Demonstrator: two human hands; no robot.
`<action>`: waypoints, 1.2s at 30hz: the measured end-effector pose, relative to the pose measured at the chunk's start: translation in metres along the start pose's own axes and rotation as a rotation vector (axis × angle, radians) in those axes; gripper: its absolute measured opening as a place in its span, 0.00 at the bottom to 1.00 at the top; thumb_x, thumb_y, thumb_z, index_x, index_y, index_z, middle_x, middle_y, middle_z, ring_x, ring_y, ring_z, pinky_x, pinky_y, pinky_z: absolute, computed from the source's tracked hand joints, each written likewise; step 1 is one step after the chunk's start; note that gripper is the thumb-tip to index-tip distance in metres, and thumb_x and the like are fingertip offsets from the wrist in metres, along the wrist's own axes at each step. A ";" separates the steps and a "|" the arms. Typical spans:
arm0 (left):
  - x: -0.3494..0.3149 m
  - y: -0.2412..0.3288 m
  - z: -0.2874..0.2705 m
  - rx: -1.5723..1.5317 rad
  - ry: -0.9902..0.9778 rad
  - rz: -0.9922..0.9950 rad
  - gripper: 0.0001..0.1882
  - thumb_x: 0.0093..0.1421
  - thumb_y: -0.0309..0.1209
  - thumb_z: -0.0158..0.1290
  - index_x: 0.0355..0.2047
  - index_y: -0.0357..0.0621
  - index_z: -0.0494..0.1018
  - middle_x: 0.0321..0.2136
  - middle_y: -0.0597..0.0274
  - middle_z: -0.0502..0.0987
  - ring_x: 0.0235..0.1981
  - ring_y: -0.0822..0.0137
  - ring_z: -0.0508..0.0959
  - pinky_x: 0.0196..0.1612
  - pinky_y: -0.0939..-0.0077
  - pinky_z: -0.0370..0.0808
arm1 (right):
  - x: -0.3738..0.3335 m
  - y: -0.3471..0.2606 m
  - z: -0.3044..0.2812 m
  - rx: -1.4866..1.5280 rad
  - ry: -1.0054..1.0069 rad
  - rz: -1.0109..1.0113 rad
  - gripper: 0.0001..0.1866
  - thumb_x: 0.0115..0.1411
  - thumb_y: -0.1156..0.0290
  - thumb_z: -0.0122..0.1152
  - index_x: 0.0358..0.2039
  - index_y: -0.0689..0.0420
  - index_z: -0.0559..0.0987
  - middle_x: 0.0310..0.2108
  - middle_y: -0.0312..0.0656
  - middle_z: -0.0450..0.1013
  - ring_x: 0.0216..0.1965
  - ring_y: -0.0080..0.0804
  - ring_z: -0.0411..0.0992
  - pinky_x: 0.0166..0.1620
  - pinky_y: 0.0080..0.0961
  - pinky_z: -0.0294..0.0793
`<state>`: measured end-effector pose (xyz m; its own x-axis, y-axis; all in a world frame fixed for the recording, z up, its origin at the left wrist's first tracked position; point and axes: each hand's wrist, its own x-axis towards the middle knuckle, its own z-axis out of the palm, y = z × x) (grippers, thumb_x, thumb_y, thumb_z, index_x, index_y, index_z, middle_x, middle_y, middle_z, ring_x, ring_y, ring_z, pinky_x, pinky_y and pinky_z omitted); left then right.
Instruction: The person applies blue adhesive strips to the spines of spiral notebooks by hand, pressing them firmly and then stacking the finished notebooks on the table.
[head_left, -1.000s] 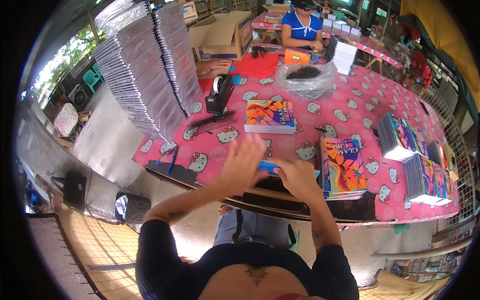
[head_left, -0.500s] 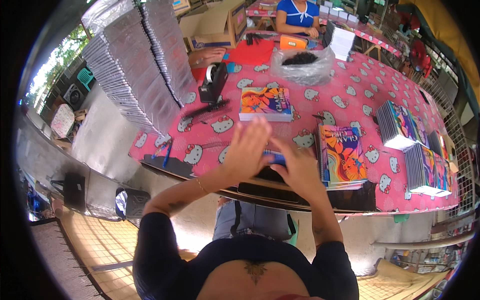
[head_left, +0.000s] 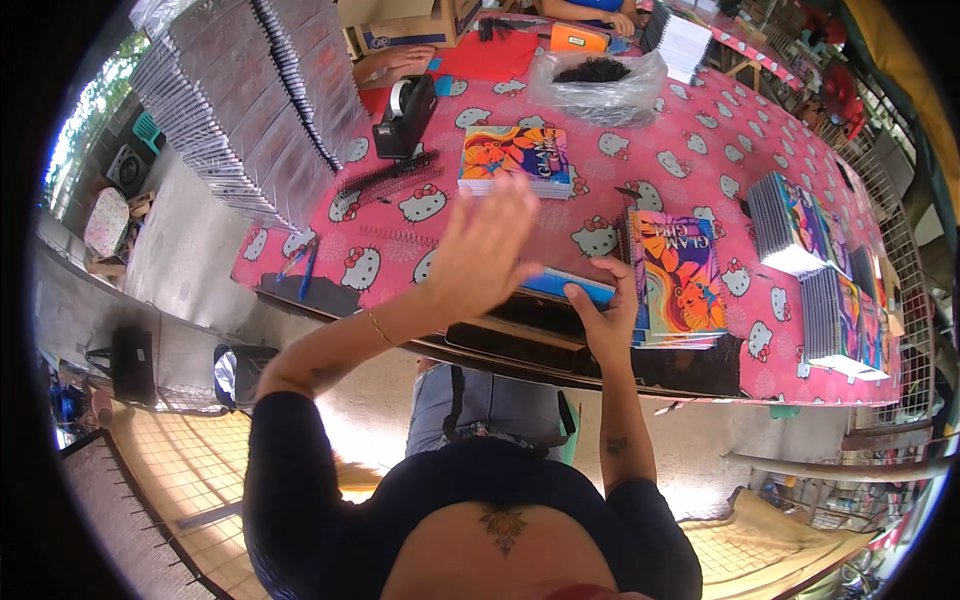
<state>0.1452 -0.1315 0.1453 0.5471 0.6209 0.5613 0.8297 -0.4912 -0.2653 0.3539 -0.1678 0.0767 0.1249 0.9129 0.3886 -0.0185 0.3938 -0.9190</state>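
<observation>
At the desk's [head_left: 600,180] six-o'clock edge, the right hand [head_left: 609,318] pinches a blue strip-like piece [head_left: 562,285], the left hand [head_left: 478,250] spread flat at its ten o'clock, apparently a steadying step whose next move calls for a firm right grip.

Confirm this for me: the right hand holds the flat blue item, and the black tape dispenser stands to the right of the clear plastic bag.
Not quite: the black tape dispenser stands to the left of the clear plastic bag, as the head view shows. The right hand does hold the flat blue item.
</observation>
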 end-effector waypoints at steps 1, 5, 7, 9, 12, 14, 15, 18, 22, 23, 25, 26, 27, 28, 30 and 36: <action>-0.017 0.013 -0.010 -0.020 -0.165 0.151 0.48 0.55 0.58 0.57 0.66 0.39 0.58 0.65 0.50 0.64 0.68 0.55 0.62 0.64 0.44 0.59 | -0.003 0.005 0.002 -0.002 0.018 -0.007 0.24 0.56 0.80 0.71 0.51 0.59 0.71 0.38 0.36 0.73 0.39 0.21 0.73 0.43 0.18 0.73; -0.026 0.021 -0.010 0.029 -0.196 0.140 0.47 0.55 0.58 0.56 0.65 0.36 0.59 0.64 0.47 0.64 0.67 0.55 0.63 0.64 0.45 0.60 | 0.000 -0.001 0.008 0.090 -0.047 0.019 0.24 0.56 0.82 0.69 0.51 0.59 0.68 0.40 0.41 0.74 0.44 0.25 0.74 0.47 0.19 0.73; -0.013 0.007 -0.008 0.014 -0.144 0.124 0.47 0.55 0.59 0.56 0.64 0.36 0.60 0.62 0.47 0.66 0.65 0.55 0.65 0.63 0.46 0.62 | 0.000 -0.002 0.007 0.183 -0.117 0.059 0.22 0.58 0.82 0.66 0.51 0.60 0.69 0.42 0.45 0.76 0.45 0.27 0.75 0.47 0.21 0.73; -0.026 0.019 -0.007 0.027 -0.115 0.307 0.46 0.54 0.60 0.55 0.62 0.36 0.61 0.59 0.48 0.67 0.63 0.54 0.66 0.60 0.46 0.65 | -0.002 0.012 -0.005 0.159 -0.174 0.130 0.19 0.60 0.81 0.66 0.50 0.61 0.70 0.42 0.44 0.76 0.44 0.26 0.76 0.47 0.22 0.74; -0.026 0.029 -0.010 -0.015 -0.164 0.305 0.50 0.53 0.61 0.54 0.64 0.34 0.58 0.61 0.41 0.65 0.64 0.48 0.65 0.62 0.37 0.60 | -0.003 0.013 -0.011 -0.009 -0.260 0.064 0.14 0.63 0.77 0.63 0.49 0.65 0.77 0.44 0.43 0.79 0.43 0.25 0.77 0.49 0.23 0.74; -0.003 0.021 -0.006 -0.035 -0.186 0.097 0.49 0.53 0.62 0.54 0.64 0.35 0.59 0.63 0.41 0.63 0.65 0.48 0.64 0.63 0.37 0.59 | 0.001 0.007 -0.010 0.012 -0.295 0.075 0.13 0.64 0.77 0.62 0.48 0.65 0.79 0.45 0.43 0.81 0.44 0.23 0.76 0.49 0.23 0.74; -0.010 0.021 -0.001 -0.028 -0.166 0.193 0.49 0.54 0.61 0.54 0.64 0.34 0.59 0.64 0.41 0.63 0.65 0.48 0.63 0.63 0.37 0.59 | 0.002 0.007 -0.011 0.011 -0.293 0.139 0.13 0.65 0.77 0.60 0.49 0.65 0.81 0.45 0.45 0.82 0.43 0.22 0.76 0.48 0.22 0.74; -0.006 0.024 0.001 -0.038 -0.136 0.201 0.49 0.55 0.61 0.54 0.65 0.34 0.59 0.65 0.40 0.62 0.66 0.48 0.63 0.64 0.37 0.57 | 0.001 0.004 -0.012 -0.095 -0.365 0.063 0.14 0.64 0.77 0.61 0.50 0.63 0.80 0.44 0.44 0.82 0.41 0.20 0.76 0.47 0.22 0.74; -0.003 0.011 0.008 -0.049 -0.010 0.120 0.47 0.59 0.61 0.50 0.65 0.35 0.59 0.65 0.44 0.63 0.67 0.49 0.63 0.67 0.39 0.55 | 0.004 -0.003 -0.006 -0.105 -0.361 0.119 0.14 0.63 0.77 0.61 0.50 0.63 0.80 0.41 0.42 0.82 0.38 0.21 0.76 0.44 0.22 0.75; -0.020 0.025 0.005 -0.094 -0.101 0.233 0.44 0.61 0.60 0.48 0.65 0.35 0.60 0.65 0.44 0.63 0.68 0.50 0.62 0.66 0.41 0.56 | 0.004 0.004 -0.006 -0.071 -0.352 0.067 0.14 0.63 0.76 0.61 0.49 0.63 0.81 0.40 0.42 0.81 0.37 0.22 0.76 0.43 0.23 0.75; -0.019 0.030 0.003 -0.114 -0.162 0.268 0.42 0.63 0.59 0.47 0.65 0.36 0.61 0.66 0.46 0.62 0.69 0.52 0.61 0.67 0.43 0.56 | 0.005 -0.001 -0.007 -0.117 -0.382 0.088 0.14 0.63 0.76 0.61 0.49 0.63 0.81 0.39 0.43 0.81 0.36 0.22 0.76 0.43 0.24 0.75; -0.003 0.024 0.001 -0.103 -0.135 0.202 0.43 0.63 0.60 0.46 0.65 0.37 0.61 0.67 0.46 0.61 0.70 0.53 0.60 0.67 0.43 0.55 | 0.005 -0.003 -0.008 -0.140 -0.380 0.102 0.14 0.63 0.75 0.62 0.49 0.63 0.81 0.39 0.43 0.81 0.36 0.22 0.76 0.42 0.24 0.75; 0.009 0.021 -0.002 -0.096 -0.119 0.133 0.43 0.63 0.60 0.46 0.66 0.38 0.61 0.68 0.47 0.61 0.70 0.54 0.59 0.68 0.43 0.54 | 0.005 0.000 -0.007 -0.189 -0.387 0.108 0.13 0.62 0.75 0.62 0.48 0.63 0.81 0.37 0.44 0.81 0.34 0.25 0.77 0.40 0.25 0.75; 0.014 0.020 -0.003 -0.089 -0.104 0.065 0.43 0.63 0.61 0.45 0.67 0.39 0.61 0.69 0.48 0.60 0.71 0.54 0.58 0.69 0.44 0.53 | 0.005 0.002 -0.005 -0.174 -0.351 0.053 0.13 0.62 0.75 0.62 0.47 0.62 0.81 0.36 0.44 0.81 0.33 0.26 0.77 0.39 0.25 0.75; -0.019 0.029 0.007 -0.200 -0.099 0.185 0.43 0.62 0.59 0.47 0.67 0.38 0.61 0.68 0.49 0.61 0.70 0.54 0.59 0.69 0.44 0.53 | 0.006 0.003 0.001 -0.146 -0.308 -0.072 0.13 0.61 0.75 0.63 0.46 0.62 0.80 0.35 0.45 0.81 0.32 0.28 0.78 0.38 0.26 0.75; -0.009 0.032 0.013 -0.315 -0.107 0.177 0.45 0.61 0.58 0.50 0.67 0.36 0.59 0.70 0.46 0.58 0.72 0.49 0.56 0.70 0.42 0.46 | 0.010 -0.002 -0.004 -0.206 -0.371 0.119 0.14 0.59 0.77 0.63 0.47 0.63 0.80 0.38 0.52 0.80 0.38 0.33 0.80 0.41 0.29 0.75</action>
<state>0.1683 -0.1447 0.1217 0.7012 0.5616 0.4392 0.6556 -0.7500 -0.0878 0.3588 -0.1604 0.0823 -0.2312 0.9422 0.2423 0.1920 0.2883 -0.9381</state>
